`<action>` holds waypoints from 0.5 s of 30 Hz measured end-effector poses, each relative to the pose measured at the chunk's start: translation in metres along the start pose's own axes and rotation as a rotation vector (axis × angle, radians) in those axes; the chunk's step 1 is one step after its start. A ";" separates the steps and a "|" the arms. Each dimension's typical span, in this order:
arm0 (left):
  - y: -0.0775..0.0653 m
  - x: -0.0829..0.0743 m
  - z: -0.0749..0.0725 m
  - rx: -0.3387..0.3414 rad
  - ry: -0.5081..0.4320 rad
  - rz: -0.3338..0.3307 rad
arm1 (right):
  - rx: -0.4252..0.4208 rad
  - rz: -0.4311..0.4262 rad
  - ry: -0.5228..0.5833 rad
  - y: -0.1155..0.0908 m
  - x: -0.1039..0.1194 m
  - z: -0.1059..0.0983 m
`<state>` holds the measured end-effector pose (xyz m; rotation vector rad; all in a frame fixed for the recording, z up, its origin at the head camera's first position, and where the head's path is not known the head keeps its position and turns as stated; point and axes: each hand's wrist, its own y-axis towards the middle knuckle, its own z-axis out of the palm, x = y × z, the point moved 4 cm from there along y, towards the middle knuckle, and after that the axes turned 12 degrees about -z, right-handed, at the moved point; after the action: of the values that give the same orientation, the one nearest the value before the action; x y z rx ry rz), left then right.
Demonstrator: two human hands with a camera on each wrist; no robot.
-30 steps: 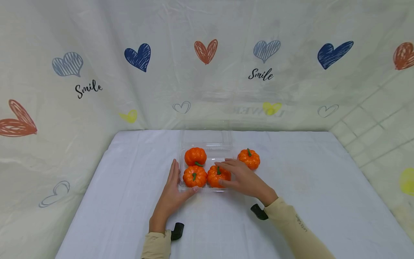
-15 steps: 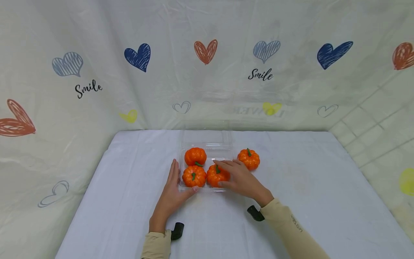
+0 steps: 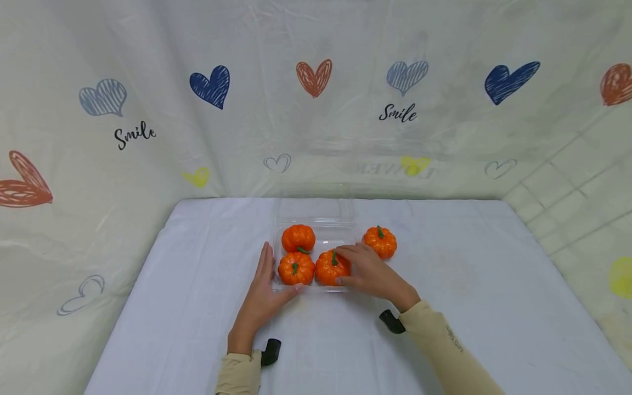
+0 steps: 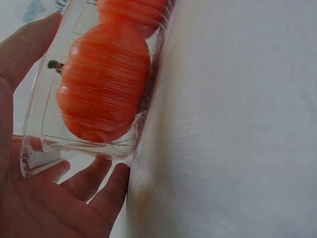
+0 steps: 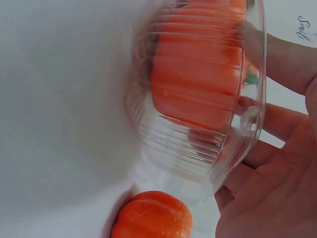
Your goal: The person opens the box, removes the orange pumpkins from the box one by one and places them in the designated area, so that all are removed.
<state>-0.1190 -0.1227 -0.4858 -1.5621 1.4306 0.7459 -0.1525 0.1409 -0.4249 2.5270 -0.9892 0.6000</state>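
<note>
Presently, the left grip [image 3: 264, 299] rests spread against a clear box [image 3: 328, 289] while the right grip [image 3: 372, 274] clasps a pumpkin [image 3: 327, 271] inside.

Three orange pumpkins [image 3: 296, 269] sit in an open clear box [image 3: 337, 233], a fourth pumpkin [image 3: 382, 243] beside.

The left hand [image 3: 266, 296] and right hand [image 3: 372, 274] are blocking the sides of the clear box [image 3: 333, 233] at centre, a loose pumpkin [image 3: 381, 243] its upper right — inside, that corner is leaving room.
</note>
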 end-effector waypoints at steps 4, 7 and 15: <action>-0.001 -0.001 0.000 -0.004 -0.001 -0.001 | 0.013 -0.006 0.004 0.003 0.000 -0.001; 0.000 -0.002 0.000 -0.003 -0.009 -0.002 | 0.002 0.005 0.008 0.003 0.000 0.000; 0.000 -0.002 0.000 -0.007 -0.009 0.000 | -0.069 0.015 0.031 -0.001 -0.001 0.002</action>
<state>-0.1193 -0.1214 -0.4837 -1.5618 1.4222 0.7575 -0.1516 0.1413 -0.4271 2.4449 -1.0009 0.5973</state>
